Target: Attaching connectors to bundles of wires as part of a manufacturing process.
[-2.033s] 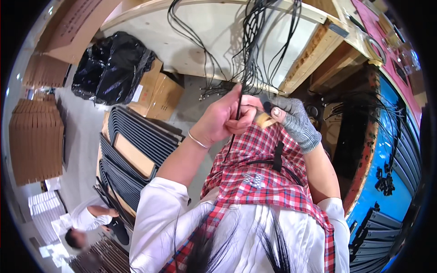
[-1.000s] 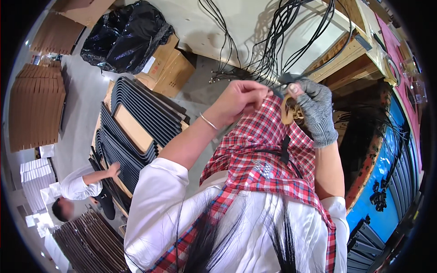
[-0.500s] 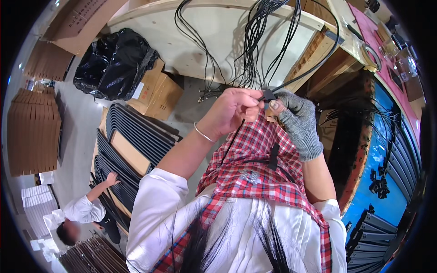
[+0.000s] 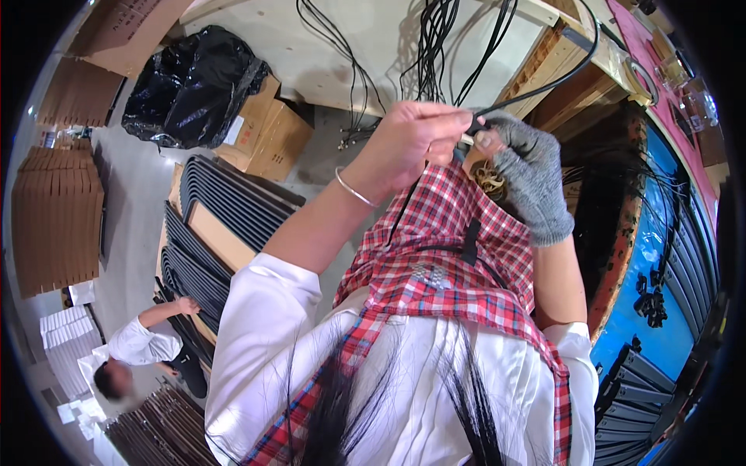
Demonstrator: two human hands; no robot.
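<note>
A black cable [image 4: 548, 84] arcs down from the upper right to my two hands, which meet above the checked apron. My bare left hand [image 4: 412, 147], a bangle at its wrist, is closed in a pinch on the cable's end. Against it, my right hand [image 4: 532, 167] in a grey fingerless glove has its fingers curled in and its thumb pressed to them, gripping the same cable. A small pale bit shows between the fingertips; the connector itself is mostly hidden. Another thin black cord [image 4: 404, 206] runs down the apron from below my left hand.
Bundled black cables [image 4: 435, 50] hang over a pale wooden board ahead. A black plastic bag [image 4: 194, 89] and a carton [image 4: 272, 132] stand left of it. Racked black frames [image 4: 225, 206] and a co-worker [image 4: 148, 342] are at left. Black metal parts lie on a blue surface [image 4: 622, 342] at right.
Both hands have moved up and slightly right with the cable. The black connector seen between them before is now mostly covered by fingers. Tan looped bands now show beside the glove.
</note>
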